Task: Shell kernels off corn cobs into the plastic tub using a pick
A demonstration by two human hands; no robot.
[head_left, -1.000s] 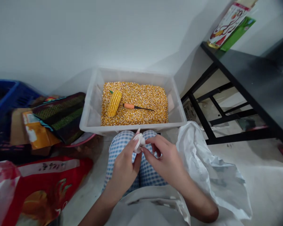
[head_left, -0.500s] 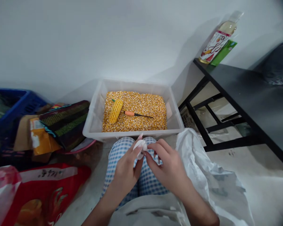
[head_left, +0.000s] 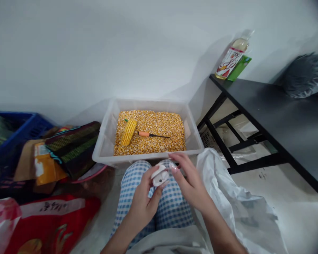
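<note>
My left hand grips a small white earbud case above my knees. Its lid is up, and a dark spot shows in the case opening. Just to the right of the case is my right hand, fingers apart, with nothing visible in them; the fingertips are close to the lid. Beyond both hands, a translucent plastic bin contains loose corn kernels. On the kernels lie a yellow corn cob and a screwdriver-like tool with an orange handle and thin dark shaft.
At the right stands a black table bearing a bottle, a green carton and a dark plastic-wrapped bundle. A white plastic bag lies beside my right leg. Leftward are a blue crate and a red bag.
My right fingers have parted and drawn slightly away from the earbud case. The case has turned so its opening faces me more. The view has tilted up slightly.
</note>
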